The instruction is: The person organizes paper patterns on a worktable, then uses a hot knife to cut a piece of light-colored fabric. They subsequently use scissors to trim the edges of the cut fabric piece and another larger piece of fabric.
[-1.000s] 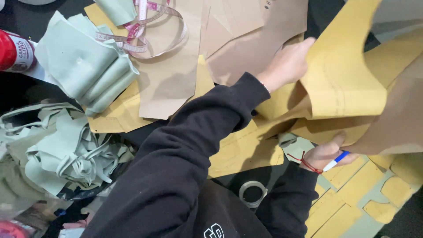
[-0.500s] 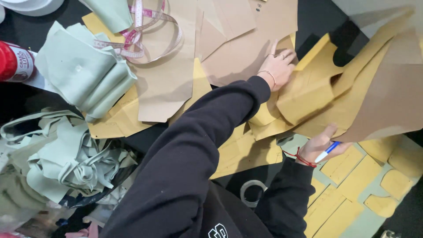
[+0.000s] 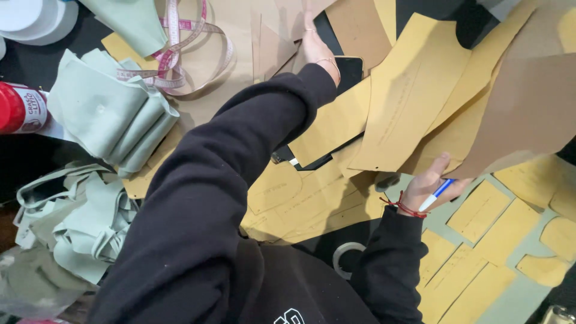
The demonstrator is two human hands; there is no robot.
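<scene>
My left hand reaches far up the table among brown card pattern pieces. Its fingers lie straight and their tips run out of sight at the top edge. A thin bracelet sits on that wrist. Beside the wrist lies a dark flat slab, partly under yellow card. My right hand, with a red cord on its wrist, grips a blue and white pen. Its thumb props up a raised stack of yellow card pieces and a big brown card.
A pink measuring tape coils at top left. Pale green leather pieces and scraps pile on the left beside a red can. A tape roll lies near my body. Yellow templates lie on a green sheet.
My left hand has let go of the yellow cards and stretched up towards the top of the table. My right hand has lifted the card stack higher, and a dark slab now shows.
</scene>
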